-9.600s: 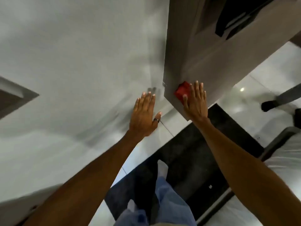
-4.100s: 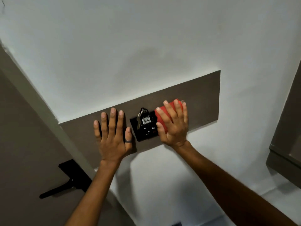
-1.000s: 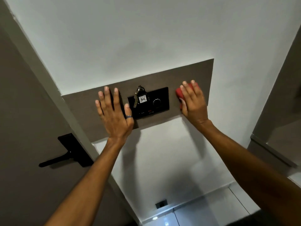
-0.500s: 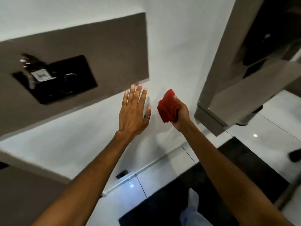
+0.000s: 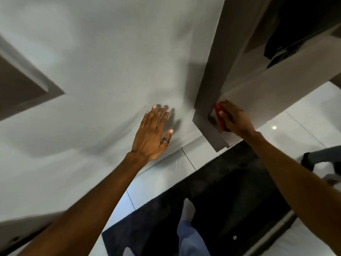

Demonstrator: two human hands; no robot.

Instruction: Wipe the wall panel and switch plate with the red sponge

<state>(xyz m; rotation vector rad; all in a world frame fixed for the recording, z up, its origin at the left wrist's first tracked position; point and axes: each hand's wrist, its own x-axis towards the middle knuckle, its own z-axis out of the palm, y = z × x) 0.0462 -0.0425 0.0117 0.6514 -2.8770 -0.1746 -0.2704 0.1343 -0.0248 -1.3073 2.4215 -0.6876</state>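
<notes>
Now you're wiping at the cabinet's lower corner.
Your right hand [image 5: 235,120] presses the red sponge [image 5: 219,115] against the brown panel [image 5: 208,100]; your left hand [image 5: 152,134] lies spread flat on the white wall [image 5: 110,61], floor mat [image 5: 212,196] below.

White wall [image 5: 110,52] left of the grip, brown cabinet edge [image 5: 210,100] just beside it, black mat [image 5: 221,196] and glossy white floor tiles [image 5: 304,126] below.
</notes>
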